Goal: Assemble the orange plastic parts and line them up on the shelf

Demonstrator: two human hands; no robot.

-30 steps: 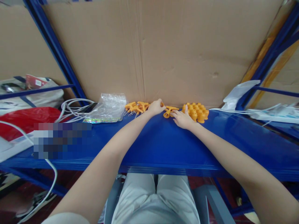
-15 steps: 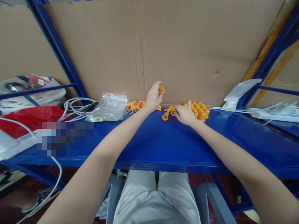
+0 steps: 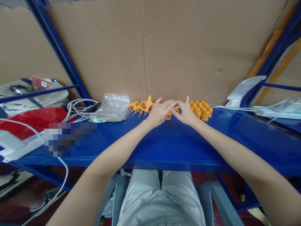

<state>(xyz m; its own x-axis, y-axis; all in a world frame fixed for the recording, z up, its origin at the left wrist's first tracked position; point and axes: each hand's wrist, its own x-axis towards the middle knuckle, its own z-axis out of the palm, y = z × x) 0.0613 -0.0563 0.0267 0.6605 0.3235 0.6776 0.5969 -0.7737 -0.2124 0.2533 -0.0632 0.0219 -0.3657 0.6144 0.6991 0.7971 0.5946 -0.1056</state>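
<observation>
Both my hands meet over a few orange plastic bell-shaped pieces [image 3: 168,117] at the back of the blue table. My left hand [image 3: 162,112] lies palm down across them, fingers stretched toward the right hand, partly hiding the pieces. My right hand [image 3: 187,113] has its thumb and a fingertip around another orange piece [image 3: 176,108], mostly covered by the fingers. Left of my left hand is a pile of orange corkscrew handles [image 3: 141,106] with metal spirals; one handle [image 3: 149,103] stands higher than the others. A cluster of orange cup-like pieces [image 3: 201,110] sits right of my right hand.
A clear plastic bag [image 3: 113,106] lies left of the pile, beside coiled white cables [image 3: 78,108] and a red bag [image 3: 35,121]. A cardboard sheet [image 3: 164,53] stands behind the table [image 3: 169,144]. On the right are a white bag [image 3: 243,91] and a power strip [image 3: 277,111].
My left hand has come down from above the table with the orange cup-like piece and moved right, its fingers now flat and beside my right hand. The corkscrew pile is more visible.
</observation>
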